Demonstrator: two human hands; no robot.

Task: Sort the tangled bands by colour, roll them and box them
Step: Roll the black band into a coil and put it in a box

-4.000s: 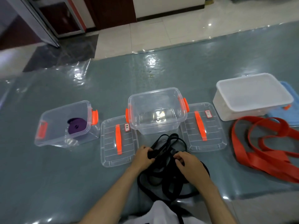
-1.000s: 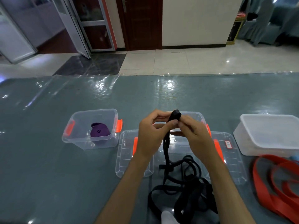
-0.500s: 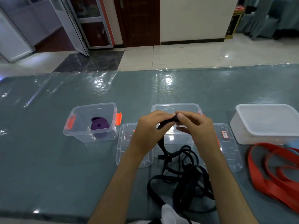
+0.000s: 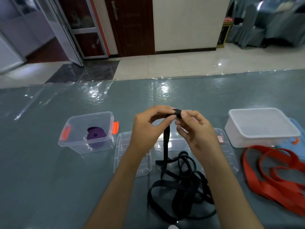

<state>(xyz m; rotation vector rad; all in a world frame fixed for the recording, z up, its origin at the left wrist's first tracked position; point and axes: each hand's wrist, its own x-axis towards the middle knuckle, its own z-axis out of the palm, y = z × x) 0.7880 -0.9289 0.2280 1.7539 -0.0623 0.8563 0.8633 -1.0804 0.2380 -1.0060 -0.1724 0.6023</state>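
Above table | black band (image 4: 166,142): rolled tip, tangled tail | hands pinching

You're in a hall or function room: glossy tiled floor (image 4: 181,63), dark wooden door (image 4: 132,25), draped chairs (image 4: 272,22) beyond the far right corner of your plastic-covered table (image 4: 49,179).

Black band (image 4: 166,138) between both hands

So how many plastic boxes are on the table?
3. A clear box holding the purple roll at left, a second clear box mostly hidden behind the hands, and a white box at right.
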